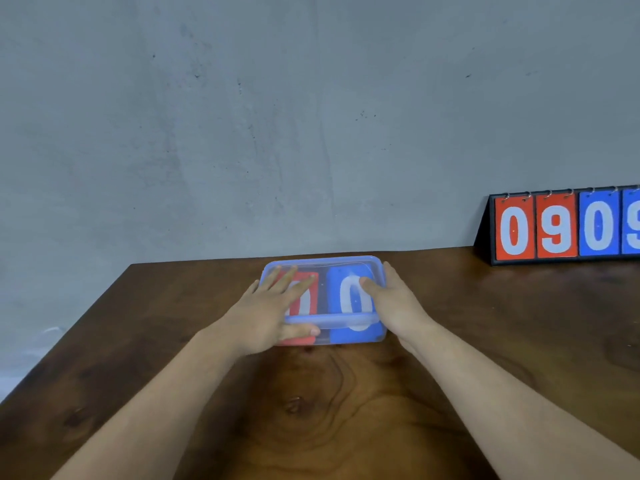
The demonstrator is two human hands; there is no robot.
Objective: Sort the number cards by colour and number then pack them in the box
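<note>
A clear plastic box (346, 336) with a blue-rimmed lid (325, 263) sits near the far edge of the wooden table. Through the lid show a red number card (306, 303) on the left and a blue number card (349, 299) with a white 0 on the right. My left hand (266, 306) lies flat on the lid's left half, fingers spread and straight, thumb along the near rim. My right hand (394, 303) holds the box's right end, thumb on top of the lid and fingers down the outer side.
A black flip scoreboard (561, 226) stands at the table's back right, showing red 0, red 9, blue 0 and a cut-off blue digit. The brown wooden table (311, 410) ends at a grey wall behind; its left edge runs diagonally.
</note>
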